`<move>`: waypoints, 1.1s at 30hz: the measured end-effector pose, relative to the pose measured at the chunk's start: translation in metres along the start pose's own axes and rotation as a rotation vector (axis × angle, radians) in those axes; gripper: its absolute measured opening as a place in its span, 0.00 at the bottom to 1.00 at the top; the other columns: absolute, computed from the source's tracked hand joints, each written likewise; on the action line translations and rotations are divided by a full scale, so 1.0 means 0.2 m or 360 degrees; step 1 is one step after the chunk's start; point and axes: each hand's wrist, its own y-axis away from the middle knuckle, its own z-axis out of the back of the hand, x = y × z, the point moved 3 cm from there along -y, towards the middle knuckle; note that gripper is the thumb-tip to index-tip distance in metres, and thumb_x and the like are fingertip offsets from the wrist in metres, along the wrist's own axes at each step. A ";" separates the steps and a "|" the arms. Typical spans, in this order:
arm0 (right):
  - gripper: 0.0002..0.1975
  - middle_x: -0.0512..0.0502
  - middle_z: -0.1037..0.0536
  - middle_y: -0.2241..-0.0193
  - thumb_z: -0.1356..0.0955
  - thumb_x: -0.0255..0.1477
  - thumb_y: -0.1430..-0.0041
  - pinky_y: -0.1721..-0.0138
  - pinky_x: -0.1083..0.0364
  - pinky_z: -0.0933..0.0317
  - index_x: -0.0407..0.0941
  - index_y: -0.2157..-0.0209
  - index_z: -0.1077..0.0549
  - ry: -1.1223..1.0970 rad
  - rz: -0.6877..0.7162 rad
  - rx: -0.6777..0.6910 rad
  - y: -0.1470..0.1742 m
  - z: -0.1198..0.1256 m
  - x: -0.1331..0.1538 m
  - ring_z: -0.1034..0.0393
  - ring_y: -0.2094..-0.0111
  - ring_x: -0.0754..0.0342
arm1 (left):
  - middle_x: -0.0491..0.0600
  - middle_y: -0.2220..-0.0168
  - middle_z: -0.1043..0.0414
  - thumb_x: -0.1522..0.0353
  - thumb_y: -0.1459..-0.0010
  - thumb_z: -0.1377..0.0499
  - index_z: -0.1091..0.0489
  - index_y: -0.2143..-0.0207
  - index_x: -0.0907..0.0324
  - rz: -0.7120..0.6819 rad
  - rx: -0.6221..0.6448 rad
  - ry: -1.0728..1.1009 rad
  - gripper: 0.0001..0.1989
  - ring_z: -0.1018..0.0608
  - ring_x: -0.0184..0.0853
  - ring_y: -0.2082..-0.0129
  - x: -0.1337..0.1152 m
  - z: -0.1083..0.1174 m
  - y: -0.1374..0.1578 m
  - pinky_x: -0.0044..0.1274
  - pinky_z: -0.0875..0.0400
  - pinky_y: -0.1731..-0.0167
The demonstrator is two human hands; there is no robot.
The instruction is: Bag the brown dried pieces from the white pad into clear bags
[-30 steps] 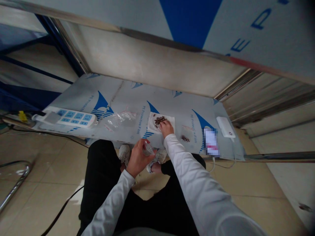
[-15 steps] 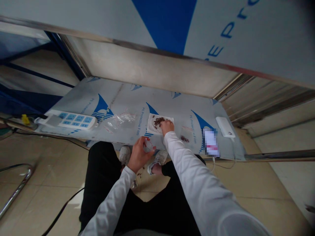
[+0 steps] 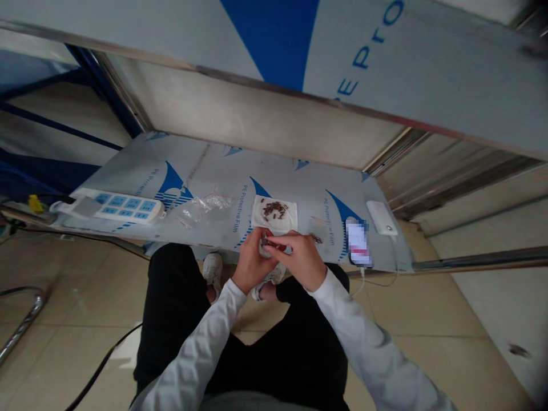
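My left hand (image 3: 252,264) is closed around a small clear plastic bag (image 3: 264,242), mostly hidden by the fingers. Against the bag's mouth, my right hand (image 3: 305,258) has thumb and fingers pinched together, with small brown pieces showing dimly at the fingertips. Just beyond both hands lies a white cloth or paper (image 3: 257,216), and on it a loose pile of small brown rod-like pieces (image 3: 275,210). Right of the hands, a clear zip bag (image 3: 324,231) with some brown pieces in it rests on the film-covered shelf (image 3: 205,171).
Several clear plastic bags (image 3: 203,209) lie left of the pile. A white power strip (image 3: 122,206) is further left. On the right are a phone (image 3: 358,242) and a white power bank (image 3: 382,218) with cables. An upper panel (image 3: 171,34) overhangs the shelf.
My right hand has left the pile and come back toward me, meeting the left hand at the bag. The pile on the white sheet is now uncovered. The view has shifted slightly.
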 end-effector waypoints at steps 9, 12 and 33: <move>0.10 0.47 0.19 0.66 0.35 0.30 0.38 0.63 0.57 0.35 0.47 0.62 0.22 0.0012 0.0211 0.0120 -0.01 0.07 0.05 0.27 0.66 0.55 | 0.44 0.70 0.31 0.69 0.52 0.40 0.39 0.65 0.57 0.0047 -0.0095 -0.0001 0.12 0.27 0.32 0.69 0.01 0.03 0.04 0.23 0.34 0.67; 0.10 0.48 0.20 0.66 0.34 0.30 0.40 0.70 0.59 0.35 0.45 0.58 0.23 0.0003 -0.0096 -0.0108 -0.11 -0.02 -0.18 0.30 0.74 0.59 | 0.42 0.73 0.34 0.67 0.51 0.39 0.38 0.64 0.57 0.0141 -0.0157 -0.0087 0.13 0.29 0.31 0.73 0.08 0.06 0.08 0.22 0.34 0.70; 0.07 0.44 0.20 0.63 0.32 0.31 0.45 0.58 0.54 0.35 0.48 0.64 0.22 0.0723 -0.0730 -0.0009 -0.47 -0.43 -0.65 0.27 0.60 0.50 | 0.41 0.75 0.33 0.64 0.51 0.38 0.37 0.65 0.57 0.0385 -0.0230 -0.0147 0.13 0.28 0.29 0.76 0.25 0.23 0.15 0.21 0.34 0.74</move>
